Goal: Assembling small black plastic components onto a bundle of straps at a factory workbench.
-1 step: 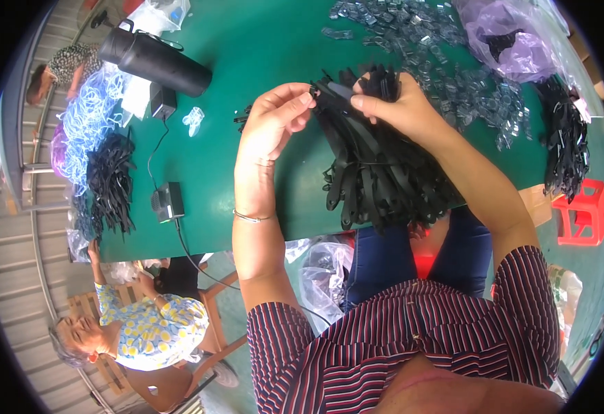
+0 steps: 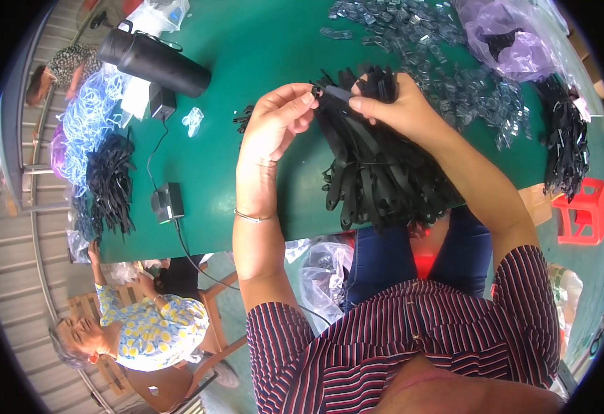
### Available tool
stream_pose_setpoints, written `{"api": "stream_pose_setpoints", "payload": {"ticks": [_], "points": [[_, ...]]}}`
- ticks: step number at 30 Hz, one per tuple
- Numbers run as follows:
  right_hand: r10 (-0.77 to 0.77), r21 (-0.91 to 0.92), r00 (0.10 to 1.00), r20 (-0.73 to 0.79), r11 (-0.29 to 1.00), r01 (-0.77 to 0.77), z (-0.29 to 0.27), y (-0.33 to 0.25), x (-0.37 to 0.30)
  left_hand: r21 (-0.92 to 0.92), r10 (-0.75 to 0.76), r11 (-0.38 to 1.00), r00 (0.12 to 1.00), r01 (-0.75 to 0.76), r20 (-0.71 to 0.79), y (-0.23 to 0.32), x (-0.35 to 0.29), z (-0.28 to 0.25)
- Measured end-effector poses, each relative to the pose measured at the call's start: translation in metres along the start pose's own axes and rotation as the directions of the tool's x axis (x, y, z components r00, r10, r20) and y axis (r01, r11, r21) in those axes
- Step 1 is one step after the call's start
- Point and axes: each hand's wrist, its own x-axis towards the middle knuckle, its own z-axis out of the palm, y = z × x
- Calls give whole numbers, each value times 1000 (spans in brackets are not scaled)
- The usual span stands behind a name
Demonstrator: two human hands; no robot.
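Note:
A thick bundle of flat black straps [image 2: 378,172] lies at the near edge of the green table [image 2: 260,41], its looped ends fanned toward me. At its far end my left hand [image 2: 274,127] pinches a small black piece [image 2: 316,92] between thumb and forefinger. My right hand [image 2: 405,107] is closed on a dark grey strap end [image 2: 336,92], thumb on top. That end reaches toward the left fingertips; whether it touches the small piece cannot be made out. Other black strap ends stand up behind the right fingers, partly hidden by them.
Small clear plastic pieces [image 2: 419,48] are heaped at the far right beside a purple plastic bag [image 2: 522,55]. More black straps [image 2: 565,141] hang over the right edge. Leftward are a black bottle [image 2: 157,62], a corded black box [image 2: 167,201], pale blue cords [image 2: 95,96] and a seated person [image 2: 157,331].
The dark grey strap end has shifted slightly left, closer to my left fingertips. Both hands keep nearly the same place.

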Motion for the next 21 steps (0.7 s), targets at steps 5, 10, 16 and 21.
{"api": "stream_pose_setpoints", "payload": {"ticks": [5,10,16,21], "points": [[-12,-24,1000,-19,1000,12,1,-5,-2,-87,-13,996,999,17,50,-3,2,7],[-10,-64,1000,-23,998,9,0,-2,-1,-53,13,999,999,-12,32,-2,2,10],[12,-112,999,-42,994,-16,1,1,0,54,53,997,999,-53,-3,-4,0,13],[7,-98,998,-55,995,-13,0,1,0,53,57,997,998,-57,5,-3,0,13]]}}
